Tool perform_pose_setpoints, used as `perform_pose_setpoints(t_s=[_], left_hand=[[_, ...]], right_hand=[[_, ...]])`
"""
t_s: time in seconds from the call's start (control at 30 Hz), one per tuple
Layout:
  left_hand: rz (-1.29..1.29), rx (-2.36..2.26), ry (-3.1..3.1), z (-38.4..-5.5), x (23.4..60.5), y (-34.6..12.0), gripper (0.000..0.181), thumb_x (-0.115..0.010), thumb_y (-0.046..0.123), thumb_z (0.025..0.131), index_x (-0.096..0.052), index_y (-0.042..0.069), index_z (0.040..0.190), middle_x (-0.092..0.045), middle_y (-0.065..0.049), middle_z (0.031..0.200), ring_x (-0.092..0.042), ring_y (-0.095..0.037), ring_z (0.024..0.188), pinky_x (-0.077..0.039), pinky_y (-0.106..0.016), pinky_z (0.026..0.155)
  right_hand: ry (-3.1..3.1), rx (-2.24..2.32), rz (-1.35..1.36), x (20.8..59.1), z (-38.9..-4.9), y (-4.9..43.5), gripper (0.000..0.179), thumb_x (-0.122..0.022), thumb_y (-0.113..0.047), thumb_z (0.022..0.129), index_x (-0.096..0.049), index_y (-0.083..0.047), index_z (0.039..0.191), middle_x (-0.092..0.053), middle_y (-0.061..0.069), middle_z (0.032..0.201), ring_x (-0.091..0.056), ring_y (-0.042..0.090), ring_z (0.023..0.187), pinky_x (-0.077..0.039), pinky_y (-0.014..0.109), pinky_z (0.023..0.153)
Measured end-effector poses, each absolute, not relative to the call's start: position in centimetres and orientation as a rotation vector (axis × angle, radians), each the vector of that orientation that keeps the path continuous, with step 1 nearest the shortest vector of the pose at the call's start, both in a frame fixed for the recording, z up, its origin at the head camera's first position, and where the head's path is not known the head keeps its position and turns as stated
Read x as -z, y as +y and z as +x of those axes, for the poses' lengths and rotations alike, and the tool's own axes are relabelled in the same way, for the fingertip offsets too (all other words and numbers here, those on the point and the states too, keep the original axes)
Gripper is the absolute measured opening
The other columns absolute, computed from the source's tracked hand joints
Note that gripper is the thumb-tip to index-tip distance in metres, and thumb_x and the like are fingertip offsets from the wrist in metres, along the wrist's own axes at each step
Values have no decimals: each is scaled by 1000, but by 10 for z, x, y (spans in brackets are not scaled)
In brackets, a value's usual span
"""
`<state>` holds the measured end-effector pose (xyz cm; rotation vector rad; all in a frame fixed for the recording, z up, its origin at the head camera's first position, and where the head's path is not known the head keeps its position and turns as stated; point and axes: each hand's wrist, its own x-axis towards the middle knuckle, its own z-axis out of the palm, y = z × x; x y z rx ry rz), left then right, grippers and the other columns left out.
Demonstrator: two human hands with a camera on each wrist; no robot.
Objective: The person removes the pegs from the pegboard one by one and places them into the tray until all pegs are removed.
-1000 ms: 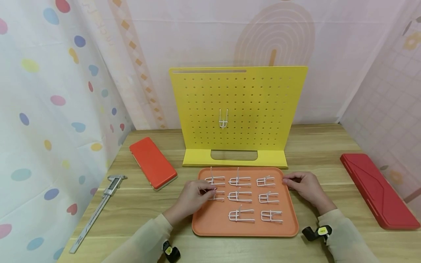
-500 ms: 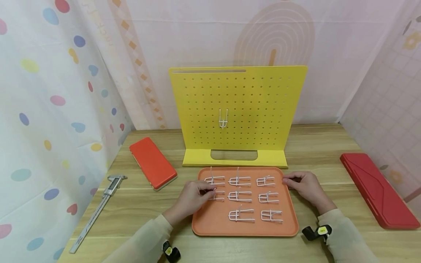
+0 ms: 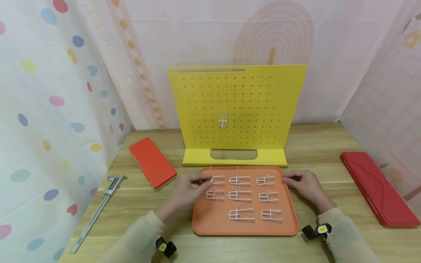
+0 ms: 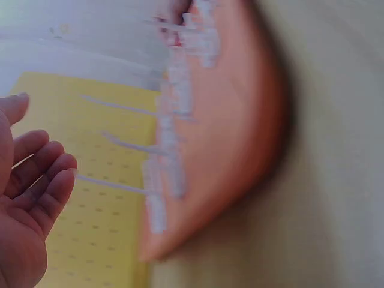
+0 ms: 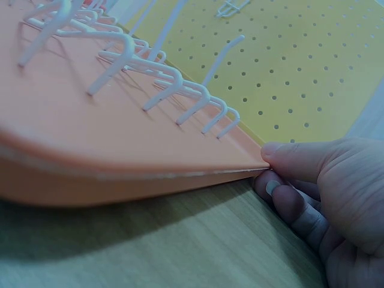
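Note:
Several white wire pegboard hooks lie in rows on an orange tray [image 3: 210, 223]. My left hand [image 3: 184, 191] is over the tray's left side in the head view, its fingertips overlapping the upper-left hook [image 3: 219, 177]. In the left wrist view, the fingers of that hand [image 4: 33, 192] are loosely bent, thumb apart, with nothing between them. Just below its fingertips lies another hook [image 3: 215, 199]. My right hand [image 3: 306, 186] pinches the tray's right rim between thumb and fingers, as the right wrist view shows. One hook [image 3: 222, 121] hangs on the upright yellow pegboard [image 3: 256, 128].
Directly behind the tray stands the pegboard's base [image 3: 197, 157]. To the left lie an orange-red case [image 3: 152, 162] and a digital caliper [image 3: 98, 212]. A long red case [image 3: 378, 190] lies at the right. Patterned curtains [image 3: 197, 36] enclose the table.
My left hand has let go of the second-row left hook and moved up and slightly left, so that hook now shows more fully. The right hand stays at the tray rim.

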<state>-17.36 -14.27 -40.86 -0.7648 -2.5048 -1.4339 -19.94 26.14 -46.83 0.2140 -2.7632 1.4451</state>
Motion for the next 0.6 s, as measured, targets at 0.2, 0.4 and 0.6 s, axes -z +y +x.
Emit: perform_pose_setpoints(t_s=[0.2,0.4,0.6], left_hand=[[-841,1363,-2299,-194,379,-149,8,-70,12,89,-76,11,94,-72,1,85,-65,-10,72,-55,-28,65],[-700,1361,-2350,-219,363,-148,13,-70,18,90,-76,10,98,-72,0,90,-65,-10,77,-55,-28,70],[-616,1415,-2404,-244,354,-138,18,-70,26,90,-76,14,101,-72,2,91,-65,-10,77,-55,-29,68]], right_hand=[[-2770,-1449,198,467,-200,261,21,-73,-22,88,-75,-4,98,-72,8,92,-62,8,78,-53,23,65],[-2772,-1445,195,465,-200,260,19,-73,-21,87,-75,-5,97,-72,7,92,-62,7,78,-52,22,65],[-2785,-1416,186,465,-199,261,20,-73,-22,87,-76,-5,97,-72,7,93,-62,8,81,-51,22,67]])
